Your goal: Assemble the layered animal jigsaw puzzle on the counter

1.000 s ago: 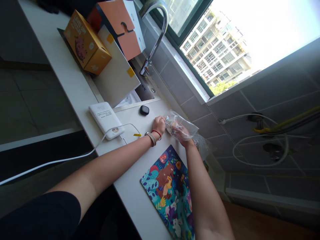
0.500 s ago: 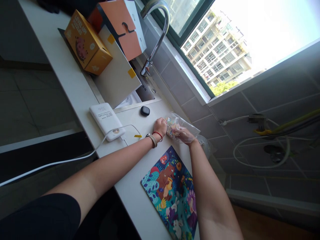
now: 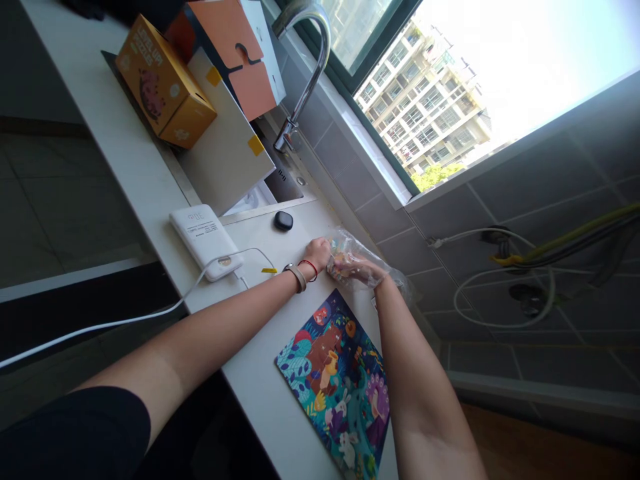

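Observation:
A clear plastic bag [image 3: 345, 239] with small colourful pieces [image 3: 337, 261] in it lies at the back of the white counter, near the tiled wall. My left hand [image 3: 318, 253] is closed in a fist on the bag's near-left end. Crinkled plastic surrounds my right hand [image 3: 367, 270], which looks to be inside the bag with its fingers curled at the pieces; the plastic partly hides the fingertips. Below both hands a colourful picture board [image 3: 335, 387] with a bear and rabbits rests flat, between my forearms, and neither hand touches it.
On the left lie a white power bank [image 3: 205, 240] with a cable [image 3: 125, 327] and a small black case [image 3: 283, 221]. Farther back, an orange puzzle box [image 3: 165, 87], a pale board [image 3: 225, 153] and a larger box [image 3: 235, 53] sit over the sink by the faucet [image 3: 320, 60].
The whole view has shifted slightly, moving things a little left. The bag's loose plastic has drawn back around my right hand and wrist. My left hand keeps its grip.

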Available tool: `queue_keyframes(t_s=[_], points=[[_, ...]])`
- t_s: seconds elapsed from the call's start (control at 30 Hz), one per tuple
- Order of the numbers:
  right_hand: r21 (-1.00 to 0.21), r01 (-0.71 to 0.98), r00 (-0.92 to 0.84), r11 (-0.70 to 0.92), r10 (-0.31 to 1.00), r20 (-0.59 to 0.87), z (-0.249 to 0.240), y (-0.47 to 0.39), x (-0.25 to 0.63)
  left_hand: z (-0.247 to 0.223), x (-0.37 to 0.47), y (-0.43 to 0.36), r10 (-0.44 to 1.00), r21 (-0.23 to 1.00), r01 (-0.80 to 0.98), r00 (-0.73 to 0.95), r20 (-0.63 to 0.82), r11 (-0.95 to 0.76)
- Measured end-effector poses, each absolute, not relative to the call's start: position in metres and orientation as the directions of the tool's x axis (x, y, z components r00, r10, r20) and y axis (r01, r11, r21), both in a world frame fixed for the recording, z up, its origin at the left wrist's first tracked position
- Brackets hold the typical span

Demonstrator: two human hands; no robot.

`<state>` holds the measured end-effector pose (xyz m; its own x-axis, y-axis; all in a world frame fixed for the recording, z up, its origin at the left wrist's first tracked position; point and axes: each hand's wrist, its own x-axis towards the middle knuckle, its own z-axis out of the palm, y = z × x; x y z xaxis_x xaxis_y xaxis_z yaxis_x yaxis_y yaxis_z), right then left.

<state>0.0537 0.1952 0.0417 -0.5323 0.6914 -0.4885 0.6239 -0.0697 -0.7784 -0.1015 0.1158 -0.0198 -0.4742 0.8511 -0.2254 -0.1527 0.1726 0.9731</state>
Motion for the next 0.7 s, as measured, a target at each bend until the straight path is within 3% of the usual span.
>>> queue_keyframes(t_s=[0.13,0.47,0.7], points=[[-0.765,0.636,-0.532,-0.098,0.663,-0.527,0.042,0.189,0.055,-0.017,-0.100,0.115,0.861,0.977,-0.153,-0.466,-0.205,0.150],[-0.911,0.411,-0.564,-0.030,0.776,-0.280,0.023,0.169,0.048,-0.015,-0.100,0.108,0.864,0.977,-0.160,-0.461,-0.201,0.141],[-0.927,0.374,-0.511,-0.026,0.829,-0.229,0.022,0.151,0.047,-0.020,-0.095,0.113,0.854,0.981,-0.175,-0.494,-0.164,0.087]])
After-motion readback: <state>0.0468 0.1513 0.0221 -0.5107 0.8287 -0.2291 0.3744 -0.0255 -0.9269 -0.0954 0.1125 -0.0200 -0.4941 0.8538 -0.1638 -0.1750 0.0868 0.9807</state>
